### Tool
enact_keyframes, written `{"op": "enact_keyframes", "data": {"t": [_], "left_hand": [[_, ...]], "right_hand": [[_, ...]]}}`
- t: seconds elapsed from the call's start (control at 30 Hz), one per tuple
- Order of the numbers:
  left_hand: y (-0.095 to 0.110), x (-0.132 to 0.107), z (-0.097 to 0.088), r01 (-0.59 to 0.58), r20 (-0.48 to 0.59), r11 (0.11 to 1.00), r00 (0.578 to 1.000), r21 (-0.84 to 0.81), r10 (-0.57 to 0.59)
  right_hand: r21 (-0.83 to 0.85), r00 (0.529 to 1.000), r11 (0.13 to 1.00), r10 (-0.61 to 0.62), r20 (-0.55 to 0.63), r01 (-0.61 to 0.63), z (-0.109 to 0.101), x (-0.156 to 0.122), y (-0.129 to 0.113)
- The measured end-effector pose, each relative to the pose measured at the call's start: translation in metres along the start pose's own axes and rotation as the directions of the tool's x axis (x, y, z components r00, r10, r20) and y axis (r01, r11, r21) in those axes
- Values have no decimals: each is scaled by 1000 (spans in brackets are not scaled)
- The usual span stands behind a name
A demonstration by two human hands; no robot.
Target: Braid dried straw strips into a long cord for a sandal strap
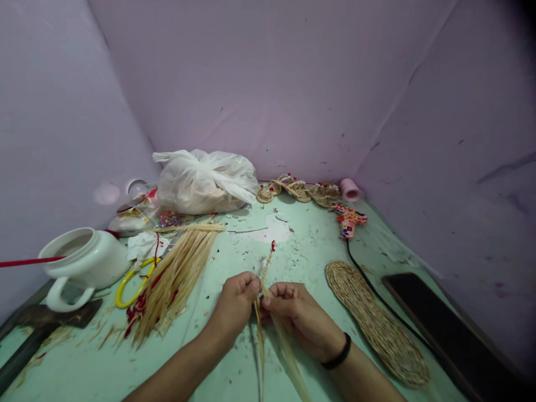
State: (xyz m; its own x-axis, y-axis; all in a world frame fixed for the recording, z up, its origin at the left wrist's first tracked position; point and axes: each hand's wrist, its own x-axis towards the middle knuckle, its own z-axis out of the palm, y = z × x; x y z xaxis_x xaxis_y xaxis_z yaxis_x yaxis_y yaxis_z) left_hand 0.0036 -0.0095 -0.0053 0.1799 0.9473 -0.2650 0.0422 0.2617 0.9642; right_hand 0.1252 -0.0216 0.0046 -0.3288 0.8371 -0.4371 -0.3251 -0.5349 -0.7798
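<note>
Between my two hands runs a short braid (266, 269) of pale straw-like fibre, its far end tied with red thread (273, 244). My left hand (239, 298) pinches the braid from the left, thumb against fingers. From the right, my right hand (295, 312) pinches the loose fibre strands (287, 357), which trail toward me below both hands. A dark band circles my right wrist. Left of my hands lies a bundle of the same dry fibre strips (180, 285). A woven sole (372, 321) rests to the right.
At left are a white pot (106, 262), a hammer (46, 324) and yellow-handled scissors (123, 287). Behind stand a white plastic bag (205, 181), small woven sandals (299, 190) and a pink spool (350, 190). A patterned glue gun (349, 219) with black cord and a dark slab (444, 329) lie right.
</note>
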Motion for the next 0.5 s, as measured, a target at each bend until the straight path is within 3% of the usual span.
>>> {"op": "enact_keyframes", "data": {"t": [0.1, 0.27, 0.4, 0.5], "left_hand": [[-1, -2, 1, -52, -19, 984, 998, 172, 57], [-2, -7, 3, -78, -53, 879, 992, 470, 116], [-1, -7, 4, -89, -79, 818, 984, 569, 162], [1, -3, 2, -79, -68, 834, 988, 546, 138]], "right_hand": [[-55, 998, 997, -53, -29, 51, 0, 1, 1], [-214, 986, 972, -120, -112, 94, -3, 5, 6], [-339, 966, 935, -178, -187, 107, -5, 7, 9], [-412, 931, 904, -244, -270, 118, -5, 9, 9]]}}
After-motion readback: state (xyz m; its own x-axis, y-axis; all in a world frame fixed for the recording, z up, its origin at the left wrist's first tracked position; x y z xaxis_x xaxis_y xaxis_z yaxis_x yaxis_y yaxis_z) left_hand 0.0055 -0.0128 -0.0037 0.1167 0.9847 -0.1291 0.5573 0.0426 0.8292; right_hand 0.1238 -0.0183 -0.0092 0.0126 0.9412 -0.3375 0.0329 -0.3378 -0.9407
